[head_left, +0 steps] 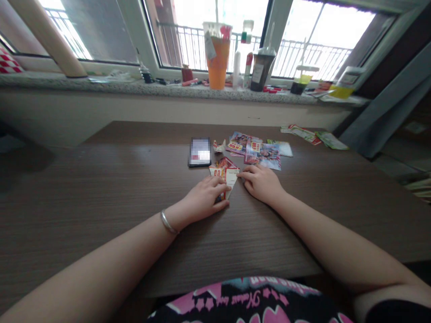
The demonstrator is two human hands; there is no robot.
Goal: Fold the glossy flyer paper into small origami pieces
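Left grip (206,197) spread on a folded flyer (232,177), right grip (263,183) half-curled at its corner, pinch unclear, well inside the tabletop's (107,197) near edge.

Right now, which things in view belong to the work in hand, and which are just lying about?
In the work:
creased printed paper, under the left hand
right hand, at the paper's right corner

Apparently just lying about:
dark-framed device
small folded scrap
glossy flyers
orange drink
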